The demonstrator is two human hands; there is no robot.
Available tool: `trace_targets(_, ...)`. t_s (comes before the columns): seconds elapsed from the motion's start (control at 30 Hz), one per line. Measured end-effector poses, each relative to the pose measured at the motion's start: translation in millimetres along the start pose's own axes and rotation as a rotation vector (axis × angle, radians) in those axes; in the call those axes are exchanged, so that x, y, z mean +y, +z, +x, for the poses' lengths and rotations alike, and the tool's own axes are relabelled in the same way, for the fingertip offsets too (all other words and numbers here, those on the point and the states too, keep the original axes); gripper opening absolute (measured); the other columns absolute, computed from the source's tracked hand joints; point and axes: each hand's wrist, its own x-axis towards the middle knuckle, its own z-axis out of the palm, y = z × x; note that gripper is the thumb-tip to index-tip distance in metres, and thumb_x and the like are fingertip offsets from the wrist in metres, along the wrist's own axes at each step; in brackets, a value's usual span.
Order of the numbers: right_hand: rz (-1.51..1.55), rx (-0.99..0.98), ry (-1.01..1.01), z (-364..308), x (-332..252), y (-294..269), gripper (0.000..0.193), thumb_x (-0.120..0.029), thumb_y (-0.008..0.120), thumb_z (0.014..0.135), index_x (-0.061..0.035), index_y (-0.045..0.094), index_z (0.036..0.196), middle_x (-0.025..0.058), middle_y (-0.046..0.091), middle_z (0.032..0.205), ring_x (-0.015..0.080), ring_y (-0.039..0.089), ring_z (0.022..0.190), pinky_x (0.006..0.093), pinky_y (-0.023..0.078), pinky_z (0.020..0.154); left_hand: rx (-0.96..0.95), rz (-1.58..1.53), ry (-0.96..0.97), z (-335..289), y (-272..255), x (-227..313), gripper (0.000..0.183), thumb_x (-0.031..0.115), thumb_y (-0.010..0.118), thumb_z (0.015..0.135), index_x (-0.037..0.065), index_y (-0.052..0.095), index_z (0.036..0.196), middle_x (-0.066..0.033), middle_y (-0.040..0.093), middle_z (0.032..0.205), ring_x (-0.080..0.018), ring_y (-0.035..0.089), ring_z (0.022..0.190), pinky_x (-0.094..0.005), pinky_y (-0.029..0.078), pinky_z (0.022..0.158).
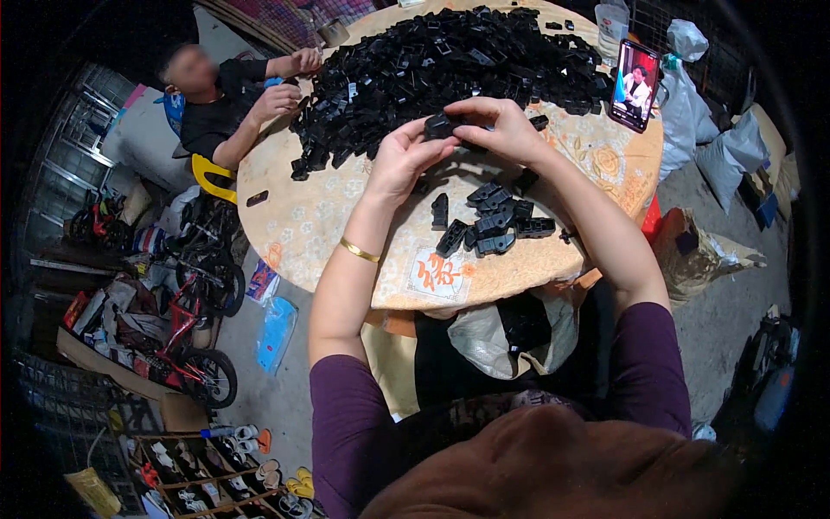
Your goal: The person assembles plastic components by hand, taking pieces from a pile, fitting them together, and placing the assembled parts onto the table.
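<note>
Right now my left hand (399, 163) is closed on a black plastic piece (438, 128), and my right hand (508, 137) pinches its right end between thumb and fingertips. I hold it just on my side of the big heap (441, 73), my landmark; whether it is one part or two joined, I can't tell.

If my pinch slackened, the piece could drop into the heap and be lost among its look-alikes. The small pile (497, 216), between the heap and me, sits beside my right forearm; a careless sweep could push pieces off the near edge of the table (298, 246).

Counting outward, I have one piece in my fingers and roughly ten in the small pile, overlapping too much for an exact number. The heap itself is beyond counting. To its right stand one phone (634, 86) and, farther back, one clear cup (612, 24). To its left sits one co-worker (216, 112), both hands at its edge. Well on my side of the heap, below the table edge, is one open white sack (475, 342) with something black inside.
</note>
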Motion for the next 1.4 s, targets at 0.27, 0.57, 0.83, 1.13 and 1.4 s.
trace_targets(0.27,0.018,0.186,-0.083,-4.4,-2.8,16.2,0.032,-0.01,0.066,0.073,-0.0005,0.059,0.102,0.0102,0.063,0.09,0.0118,0.06,0.078,0.0242,0.049,0.068,0.15,0.154,0.168,2.1,2.6,-9.7,0.03,0.005,0.055,0.082,-0.004,0.049,0.109,-0.0081,0.059,0.093,-0.0124,0.06,0.073,-0.0208,0.05,0.066)
trace_targets(0.57,-0.517,0.306,-0.489,-10.2,-6.2,30.1,0.028,-0.01,0.068,0.062,-0.0041,0.058,0.087,0.009,0.057,0.083,0.0271,0.054,0.079,0.0341,0.045,0.07,0.277,-0.081,0.203,3.2,15.7,-25.6,0.041,0.008,0.056,0.082,-0.004,0.04,0.117,-0.0046,0.057,0.091,-0.0083,0.055,0.075,-0.0196,0.047,0.064)
trace_targets(0.83,-0.091,0.084,-0.203,-1.8,-2.9,12.5,0.044,-0.01,0.073,0.064,-0.0048,0.054,0.103,0.0068,0.056,0.1,0.015,0.054,0.09,0.0287,0.047,0.074,0.162,0.236,0.326,-2.0,15.8,-10.2,0.033,0.005,0.052,0.083,-0.002,0.044,0.114,-0.0085,0.057,0.096,-0.0108,0.055,0.085,-0.0235,0.046,0.074)
trace_targets(1.13,-1.111,0.747,0.301,0.4,48.5,-110.5,0.041,-0.028,0.058,0.075,-0.0081,0.052,0.11,0.0207,0.052,0.106,0.037,0.054,0.093,0.0415,0.045,0.079,-0.439,1.209,0.34,-22.0,26.4,-0.7,0.042,0.021,0.066,0.071,0.006,0.054,0.109,-0.0139,0.06,0.085,-0.021,0.056,0.074,-0.0307,0.045,0.068)
trace_targets(1.4,-1.172,0.556,0.801,-5.6,58.0,-131.4,0.032,-0.016,0.044,0.079,-0.0038,0.051,0.107,0.0262,0.047,0.111,0.0363,0.054,0.096,0.0413,0.045,0.08,-0.226,1.381,0.161,-19.9,-27.4,25.3,0.041,0.015,0.072,0.06,0.003,0.058,0.096,-0.0119,0.055,0.091,-0.0277,0.054,0.082,-0.0337,0.044,0.072)
